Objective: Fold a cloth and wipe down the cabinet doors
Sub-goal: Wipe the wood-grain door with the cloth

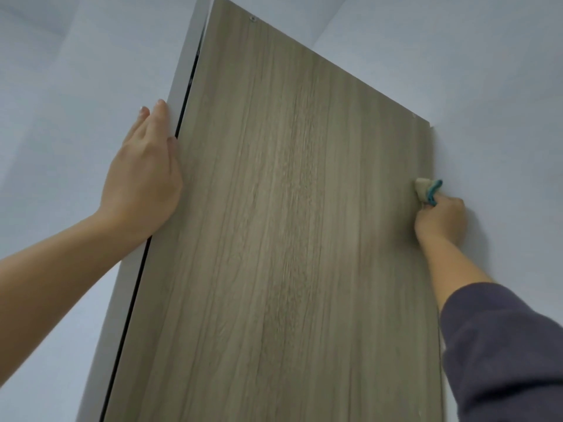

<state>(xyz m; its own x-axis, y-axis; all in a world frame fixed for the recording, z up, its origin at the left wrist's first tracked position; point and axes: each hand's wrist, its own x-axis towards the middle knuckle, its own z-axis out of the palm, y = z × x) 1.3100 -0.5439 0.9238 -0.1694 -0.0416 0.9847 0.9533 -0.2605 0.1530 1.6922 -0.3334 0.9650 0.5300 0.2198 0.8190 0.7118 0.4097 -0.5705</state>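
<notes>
**Door** (pixel 289 223): one tall panel with grey-brown wood grain, seen from below and filling the middle of the view. A white strip (pixel 170 95) runs up its left side, with a thin dark gap between strip and panel. There are two small screw heads near the top, one upper left (pixel 253 18) and one at the upper right corner (pixel 413 115).

**Left hand** (pixel 143 178): open, fingers straight and together. It lies flat along the white strip at the door's left side, the thumb against the panel's edge.

**Right hand** (pixel 440 220): fingers curled and gripping the cloth, at the door's right edge.

**Cloth** (pixel 422 190): a small bunched wad, beige with teal trim. It sticks out above the right hand and is pressed to the door's right margin.

**Sleeve** (pixel 502 345): dark, below the right hand, at lower right of the view.

**Wall** (pixel 487 86): pale and plain, on both sides of the door.
</notes>
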